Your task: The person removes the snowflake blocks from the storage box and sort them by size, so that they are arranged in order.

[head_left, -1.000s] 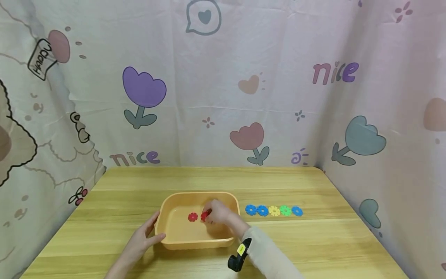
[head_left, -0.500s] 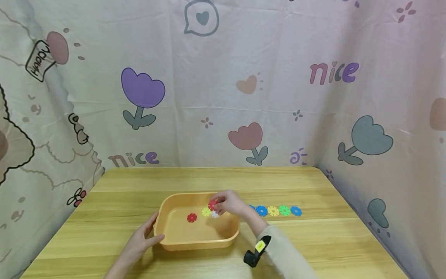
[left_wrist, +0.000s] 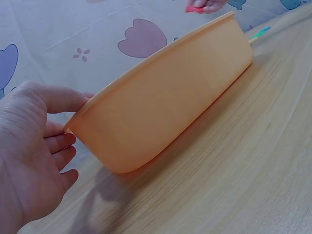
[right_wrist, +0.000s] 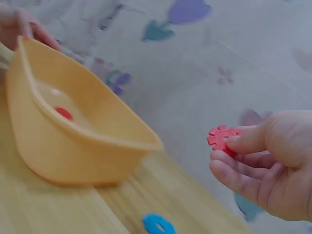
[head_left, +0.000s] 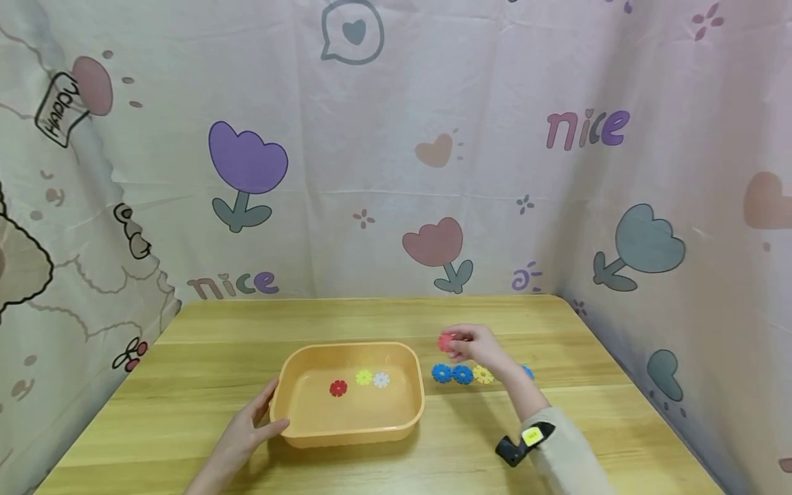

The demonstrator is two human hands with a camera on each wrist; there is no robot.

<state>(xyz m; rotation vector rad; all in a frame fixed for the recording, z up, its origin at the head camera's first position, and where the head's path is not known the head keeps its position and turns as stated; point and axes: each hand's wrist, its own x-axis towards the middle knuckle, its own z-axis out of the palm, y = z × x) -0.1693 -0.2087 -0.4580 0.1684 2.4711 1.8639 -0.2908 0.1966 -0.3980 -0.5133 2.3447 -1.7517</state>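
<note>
My right hand (head_left: 482, 347) pinches a red snowflake disc (right_wrist: 222, 139) between thumb and fingers, raised over the table to the right of the yellow-orange plastic tub (head_left: 346, 436). My left hand (head_left: 243, 432) grips the tub's left end, thumb at the rim and fingers against the outside. Inside the tub lie a red disc (head_left: 338, 388), a yellow disc (head_left: 364, 377) and a white disc (head_left: 381, 379). A row of discs starts right of the tub with a blue disc (head_left: 442, 373), another blue disc (head_left: 463, 375) and a yellow disc (head_left: 483, 374). My right hand and forearm partly hide the row's right end.
The wooden table (head_left: 297, 320) carries the tub and the row. A printed curtain (head_left: 359, 137) hangs behind and at both sides. A black wrist camera (head_left: 524, 443) is strapped on my right sleeve (head_left: 569, 450).
My right hand has lifted the red disc out of the tub and carried it right, above the row. The yellow and white discs in the tub are now uncovered. My left hand stays at the tub.
</note>
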